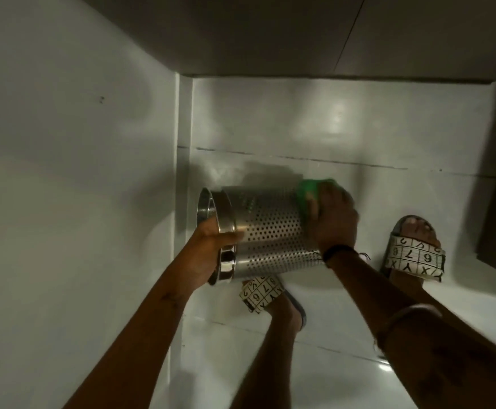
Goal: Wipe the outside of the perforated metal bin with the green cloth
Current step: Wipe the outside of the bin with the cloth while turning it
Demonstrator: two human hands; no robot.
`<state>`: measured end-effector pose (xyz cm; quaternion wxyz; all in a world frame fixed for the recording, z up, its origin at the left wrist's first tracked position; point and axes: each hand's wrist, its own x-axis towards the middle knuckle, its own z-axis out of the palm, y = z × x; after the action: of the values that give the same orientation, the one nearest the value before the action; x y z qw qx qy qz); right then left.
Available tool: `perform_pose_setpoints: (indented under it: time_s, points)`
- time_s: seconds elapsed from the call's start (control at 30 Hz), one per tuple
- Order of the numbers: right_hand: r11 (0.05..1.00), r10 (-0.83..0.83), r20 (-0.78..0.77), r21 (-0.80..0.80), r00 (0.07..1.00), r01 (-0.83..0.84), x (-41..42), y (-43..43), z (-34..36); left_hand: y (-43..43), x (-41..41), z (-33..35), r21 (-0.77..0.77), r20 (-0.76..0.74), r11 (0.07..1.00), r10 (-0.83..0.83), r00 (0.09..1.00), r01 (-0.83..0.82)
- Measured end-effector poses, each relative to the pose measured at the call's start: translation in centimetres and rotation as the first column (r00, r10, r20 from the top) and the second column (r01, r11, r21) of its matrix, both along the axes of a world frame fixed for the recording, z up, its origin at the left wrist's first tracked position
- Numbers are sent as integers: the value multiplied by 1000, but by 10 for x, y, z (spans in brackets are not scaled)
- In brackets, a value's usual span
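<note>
Slippers [412,255] with letter-and-number print are standing on the glossy white floor [359,128]. Above them, the left hand [211,246] is gripping the rim end of the perforated metal bin [270,234], fingers curled tight around it; the bin is lying on its side in the air. Farther on, the right hand [334,219] is pressing the green cloth [310,191] against the bin's closed end, fingers wrapped over it.

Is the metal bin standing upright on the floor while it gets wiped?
No, the perforated metal bin lies sideways in the air, its rim gripped by the left hand while the right hand presses the green cloth against it.
</note>
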<state>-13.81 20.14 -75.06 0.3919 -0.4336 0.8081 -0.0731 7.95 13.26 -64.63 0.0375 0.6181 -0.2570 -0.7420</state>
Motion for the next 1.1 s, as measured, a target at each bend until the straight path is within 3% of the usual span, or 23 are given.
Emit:
perform_pose_setpoints:
  time_s: [0.07,0.1,0.23,0.33,0.37,0.43,0.5,0.57,0.6,0.67,0.73,0.8,0.9,0.93,1.0,1.1]
  points:
    - [979,-106,-66,166,992,115,-8,-7,-6,0,-7,-3,48,85,999,17,996,-21]
    - [984,-83,-32,157,996,87,0,-20,-4,2,-8,-6,59,107,998,-24,994,18]
    - [972,108,358,-235,927,-23,68,-63,28,5,-4,-7,45,91,979,-204,975,200]
    - [860,384,300,-459,873,-221,83,-48,42,10,10,-4,104,-30,970,-217,976,219]
    - [858,391,282,-455,876,-237,74,-33,39,10,12,-3,126,-76,970,-200,977,208]
    - [943,216,297,-309,930,-121,45,-1,26,9,14,-1,157,-92,983,-79,993,93]
    - [998,1,205,-58,979,11,16,20,5,6,13,-3,180,5,982,56,998,-56]
    - [987,-81,176,150,981,55,8,11,-5,2,10,-9,160,120,985,41,992,-60]
    - [989,-65,255,146,965,28,15,-5,-3,0,7,-10,151,153,988,12,988,-36]
    - [1000,18,453,-19,892,-11,46,-41,11,0,1,-16,115,148,993,-45,988,28]
    - [978,104,514,-211,852,7,84,-68,33,4,-1,-17,38,57,988,-154,986,152]
    - [912,189,423,-410,886,1,103,-83,53,9,-4,-13,-29,7,976,-215,977,215]
    - [732,415,155,-642,896,-228,84,-73,60,13,-8,-9,-79,-80,973,-225,971,218]
    - [722,451,118,-631,884,-284,69,-63,55,14,-10,-10,-86,-88,962,-265,960,258]
    - [803,423,95,-499,901,-325,34,-38,39,19,-9,-17,-121,-87,946,-311,946,300]
    - [906,311,-64,-280,948,-316,-20,-23,15,27,-10,-23,-125,-117,989,-99,988,85]
